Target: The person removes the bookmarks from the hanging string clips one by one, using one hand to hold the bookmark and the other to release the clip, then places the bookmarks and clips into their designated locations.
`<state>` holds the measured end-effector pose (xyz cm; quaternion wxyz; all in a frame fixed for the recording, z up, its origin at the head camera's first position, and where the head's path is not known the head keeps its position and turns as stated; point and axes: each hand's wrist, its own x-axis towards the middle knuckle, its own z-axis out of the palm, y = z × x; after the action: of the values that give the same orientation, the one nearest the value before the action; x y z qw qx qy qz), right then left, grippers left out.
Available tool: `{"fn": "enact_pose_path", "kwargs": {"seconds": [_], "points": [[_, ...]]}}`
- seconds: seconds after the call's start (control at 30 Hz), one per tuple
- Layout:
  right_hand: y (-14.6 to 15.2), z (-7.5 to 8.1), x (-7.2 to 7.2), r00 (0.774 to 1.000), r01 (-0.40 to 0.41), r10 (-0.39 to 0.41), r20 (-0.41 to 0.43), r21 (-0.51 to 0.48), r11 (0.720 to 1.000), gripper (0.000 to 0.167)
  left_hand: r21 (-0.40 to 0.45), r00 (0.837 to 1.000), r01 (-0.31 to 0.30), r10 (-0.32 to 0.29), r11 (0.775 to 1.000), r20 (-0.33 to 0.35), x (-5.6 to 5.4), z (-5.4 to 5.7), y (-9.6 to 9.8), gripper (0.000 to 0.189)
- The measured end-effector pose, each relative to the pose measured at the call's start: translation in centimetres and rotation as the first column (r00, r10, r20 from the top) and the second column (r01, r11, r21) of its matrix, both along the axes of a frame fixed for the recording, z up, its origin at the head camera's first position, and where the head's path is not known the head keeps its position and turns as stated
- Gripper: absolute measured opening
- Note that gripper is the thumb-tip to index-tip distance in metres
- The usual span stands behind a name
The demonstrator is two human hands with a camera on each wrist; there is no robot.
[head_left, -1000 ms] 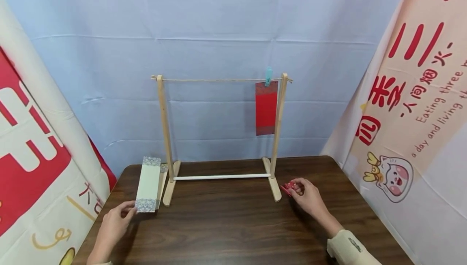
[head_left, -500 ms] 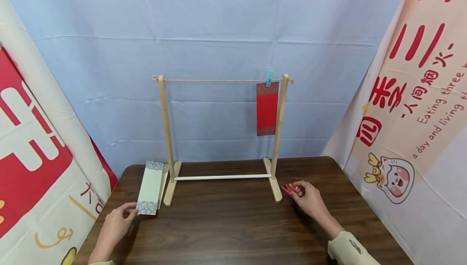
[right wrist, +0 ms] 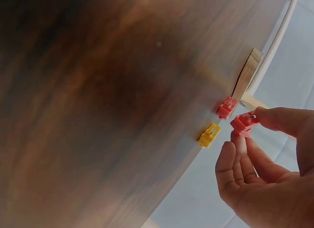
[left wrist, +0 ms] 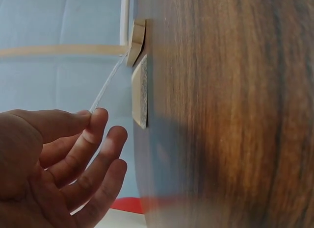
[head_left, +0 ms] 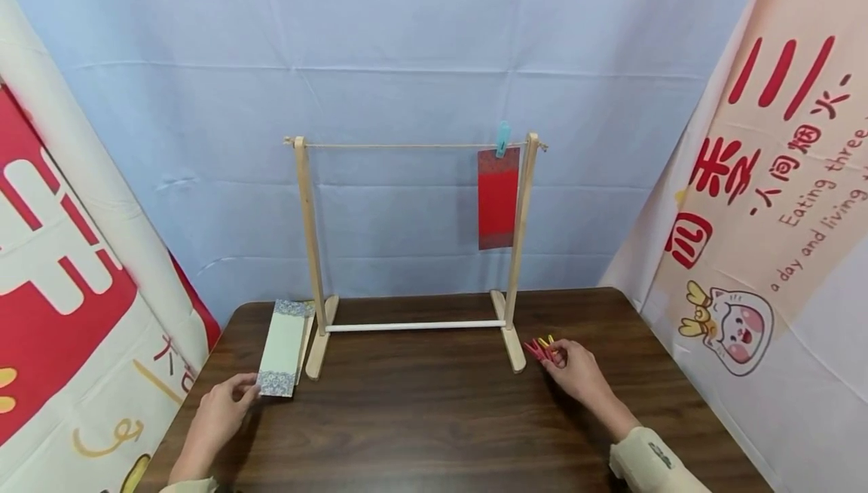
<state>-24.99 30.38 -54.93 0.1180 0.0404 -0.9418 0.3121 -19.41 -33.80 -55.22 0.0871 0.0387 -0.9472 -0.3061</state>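
Note:
My left hand (head_left: 220,411) pinches the lower left corner of a pale green card (head_left: 281,341) with blue patterned ends. In the left wrist view the card (left wrist: 107,83) shows edge-on between thumb and index finger, tilted above the table. A cream card (left wrist: 139,93) lies under it on the tabletop. On the right, my right hand (head_left: 579,372) holds a red clothespin (right wrist: 244,123) between thumb and fingers. Beside it on the table are another red clothespin (right wrist: 227,108) and a yellow clothespin (right wrist: 209,136).
A wooden rack (head_left: 308,237) with a string (head_left: 400,146) across its top stands at the back of the dark table (head_left: 420,417). From the string hangs a red card (head_left: 497,206), clipped by a blue clothespin (head_left: 502,139) near the right post.
The pale green card has shifted slightly right and toward me in my left hand. The right hand's red clothespin has parted from the others, and the yellow one shows more plainly.

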Motion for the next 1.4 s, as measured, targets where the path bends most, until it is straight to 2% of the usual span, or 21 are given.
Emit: {"fn": "enact_pose_path", "kwargs": {"seconds": [0.33,0.7,1.07,1.4], "points": [[0.3,-0.1,-0.2,0.997,-0.003,0.001,0.083,0.028,1.000,0.028,0.001,1.000,0.002,-0.002,1.000,0.015,-0.3,0.0,0.1,0.031],[0.4,-0.5,-0.1,0.995,-0.008,0.004,0.103,0.040,0.999,0.026,-0.007,0.998,0.024,-0.024,1.000,0.053,-0.8,-0.1,-0.1,0.030],[0.2,-0.1,-0.2,0.994,-0.015,0.010,0.108,0.047,0.999,0.022,0.005,0.996,0.039,-0.039,0.999,0.079,-1.5,-0.2,-0.3,0.031],[0.1,-0.4,-0.1,0.990,-0.015,0.010,0.141,0.036,0.999,0.022,0.024,0.995,0.040,-0.042,0.999,0.086,-1.5,-0.7,-0.2,0.030]]}}
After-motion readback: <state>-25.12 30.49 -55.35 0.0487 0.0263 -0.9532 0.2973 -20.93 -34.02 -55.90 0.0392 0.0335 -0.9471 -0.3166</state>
